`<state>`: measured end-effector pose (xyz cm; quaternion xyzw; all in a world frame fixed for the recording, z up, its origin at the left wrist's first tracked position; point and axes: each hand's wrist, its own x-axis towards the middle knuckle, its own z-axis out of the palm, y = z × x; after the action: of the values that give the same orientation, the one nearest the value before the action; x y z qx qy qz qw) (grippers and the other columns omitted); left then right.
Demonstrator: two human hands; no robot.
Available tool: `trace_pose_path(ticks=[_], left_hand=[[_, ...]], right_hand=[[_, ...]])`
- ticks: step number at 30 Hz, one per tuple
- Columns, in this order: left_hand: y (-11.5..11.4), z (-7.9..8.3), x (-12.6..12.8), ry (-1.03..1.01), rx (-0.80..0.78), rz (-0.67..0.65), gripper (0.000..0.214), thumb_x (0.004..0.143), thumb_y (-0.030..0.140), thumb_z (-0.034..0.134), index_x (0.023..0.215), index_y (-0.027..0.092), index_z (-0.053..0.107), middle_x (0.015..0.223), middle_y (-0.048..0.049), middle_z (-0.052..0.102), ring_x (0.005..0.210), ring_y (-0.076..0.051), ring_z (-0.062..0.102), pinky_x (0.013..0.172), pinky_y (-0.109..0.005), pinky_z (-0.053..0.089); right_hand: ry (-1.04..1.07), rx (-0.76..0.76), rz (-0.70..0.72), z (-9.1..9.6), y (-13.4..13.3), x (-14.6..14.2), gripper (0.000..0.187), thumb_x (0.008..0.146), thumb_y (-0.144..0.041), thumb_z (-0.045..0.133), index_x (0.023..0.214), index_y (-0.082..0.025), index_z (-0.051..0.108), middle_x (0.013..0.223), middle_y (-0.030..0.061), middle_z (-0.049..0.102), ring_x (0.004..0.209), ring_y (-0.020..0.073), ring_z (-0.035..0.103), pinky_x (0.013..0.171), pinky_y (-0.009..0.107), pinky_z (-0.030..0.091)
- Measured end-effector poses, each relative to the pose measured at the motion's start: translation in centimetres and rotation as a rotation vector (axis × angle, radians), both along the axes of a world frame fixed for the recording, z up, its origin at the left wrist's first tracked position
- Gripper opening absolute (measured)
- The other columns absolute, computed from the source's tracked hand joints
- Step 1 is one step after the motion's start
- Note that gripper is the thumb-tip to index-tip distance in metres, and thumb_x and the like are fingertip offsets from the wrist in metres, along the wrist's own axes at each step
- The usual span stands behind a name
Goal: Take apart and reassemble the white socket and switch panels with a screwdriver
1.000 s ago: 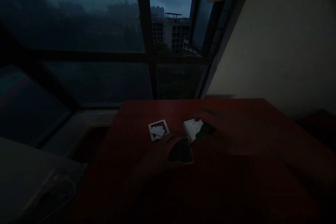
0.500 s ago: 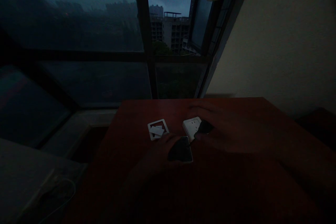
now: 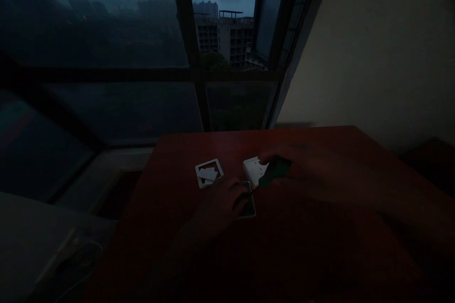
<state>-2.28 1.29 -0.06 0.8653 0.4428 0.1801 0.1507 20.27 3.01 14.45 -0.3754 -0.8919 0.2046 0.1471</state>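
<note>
The room is very dark. My left hand (image 3: 222,201) lies over a dark flat square piece with a pale rim (image 3: 250,206) on the red-brown table (image 3: 320,246); its fingers curl onto the piece. My right hand (image 3: 302,173) reaches in from the right and grips a dark green tool handle (image 3: 275,171), whose tip is at a white socket module (image 3: 253,170). A white square frame (image 3: 209,173) with small white pieces inside it lies to the left of the socket.
A big dark window (image 3: 142,57) with a vertical bar stands behind the table, and a pale wall (image 3: 373,57) is at the right. A low grey surface with a white cable (image 3: 71,255) sits at the lower left.
My left hand slid further over the dark square piece, covering most of it. My right hand shifted a little left at the socket module. The camera turned slightly to the right.
</note>
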Motion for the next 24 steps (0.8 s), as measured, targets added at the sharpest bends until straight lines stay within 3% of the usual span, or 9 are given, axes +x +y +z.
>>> trace_pose_path(ticks=[5,14,19,24], left_hand=[[0.4,1.1,1.0,0.142,-0.035,-0.025,0.01,0.088,0.019,0.055,0.095,0.021,0.062,0.098,-0.0036,0.059,0.092,-0.019,0.057,0.08,-0.03,0.046],[1.3,3.7,3.1,0.426,-0.163,-0.015,0.016,0.088,0.017,0.048,0.089,0.016,0.064,0.095,-0.0119,0.068,0.089,-0.027,0.067,0.074,-0.036,0.052],[1.7,4.1,4.0,0.482,-0.19,-0.027,0.02,0.082,0.01,0.048,0.092,0.011,0.066,0.091,-0.0169,0.07,0.077,-0.03,0.07,0.063,-0.037,0.054],[2.2,3.5,3.8,0.465,-0.165,-0.062,0.02,0.081,0.014,0.051,0.092,0.013,0.067,0.091,-0.0159,0.071,0.079,-0.029,0.07,0.065,-0.035,0.054]], right_hand=[[0.192,-0.038,-0.153,-1.2,-0.6,2.3,0.026,0.088,-0.032,0.056,0.113,-0.026,0.056,0.111,0.0028,0.067,0.099,0.0199,0.064,0.08,0.03,0.052],[0.353,-0.096,-0.491,-7.1,-2.5,6.2,0.031,0.085,-0.044,0.056,0.112,-0.027,0.057,0.109,0.0052,0.066,0.098,0.0239,0.064,0.076,0.034,0.055],[0.385,-0.16,-0.538,-9.7,-3.8,6.2,0.031,0.086,-0.044,0.055,0.112,-0.027,0.056,0.111,0.0056,0.065,0.099,0.0236,0.063,0.083,0.038,0.053],[0.399,-0.196,-0.524,-10.7,-4.1,6.2,0.029,0.087,-0.043,0.054,0.111,-0.027,0.056,0.11,0.0061,0.065,0.098,0.0235,0.063,0.083,0.038,0.053]])
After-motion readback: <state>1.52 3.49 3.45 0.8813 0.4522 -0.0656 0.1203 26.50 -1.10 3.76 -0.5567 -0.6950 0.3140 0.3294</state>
